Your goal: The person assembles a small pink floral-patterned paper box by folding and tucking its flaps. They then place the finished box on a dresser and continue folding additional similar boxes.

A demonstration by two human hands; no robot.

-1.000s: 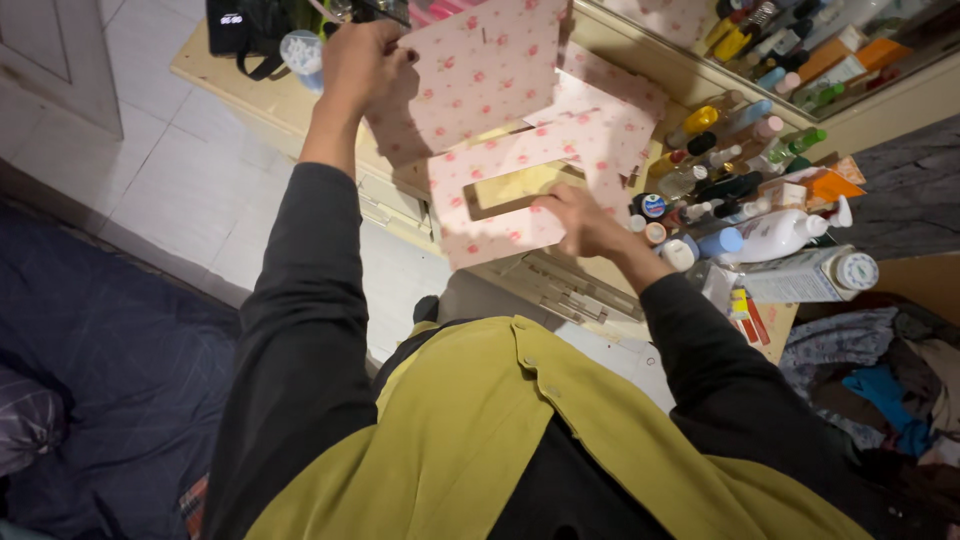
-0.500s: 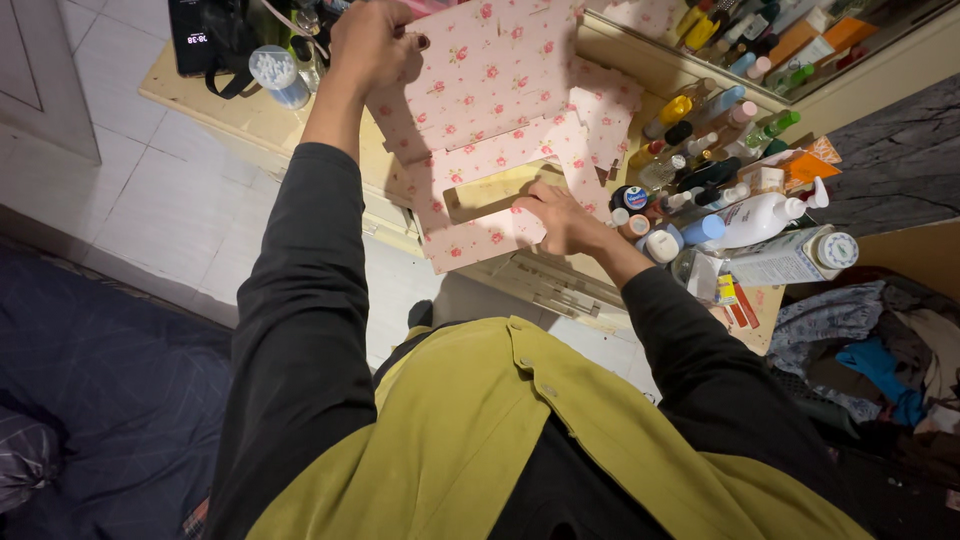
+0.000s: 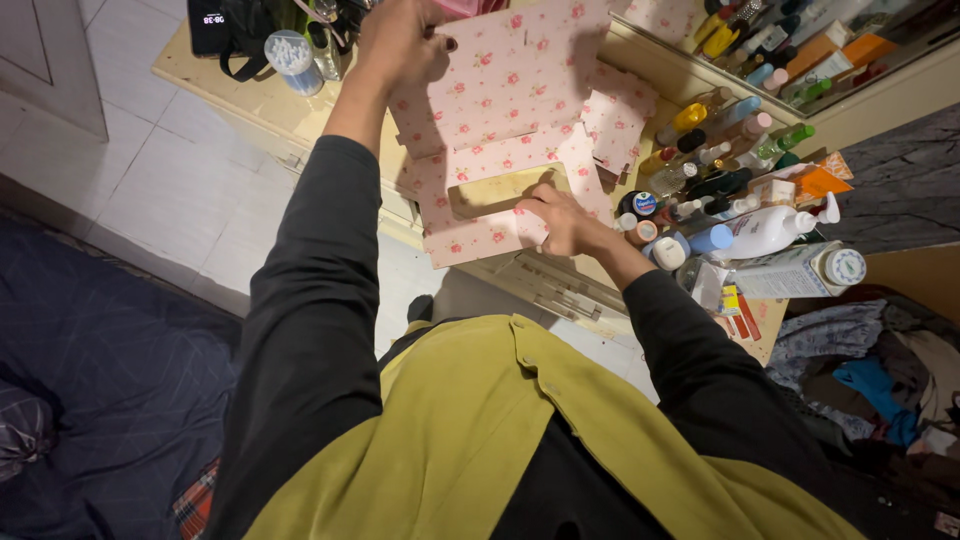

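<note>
While both hands hold it | organizer (image 3: 500,100): pink, rose-patterned, rectangular cutout

I hold a pink cardboard organizer (image 3: 505,95) printed with small red roses, half unfolded above the counter (image 3: 235,85), its large back panel tilted upright and its lower front panel, cut with a rectangular window showing tan board, angled toward me with side flaps loose.
</note>
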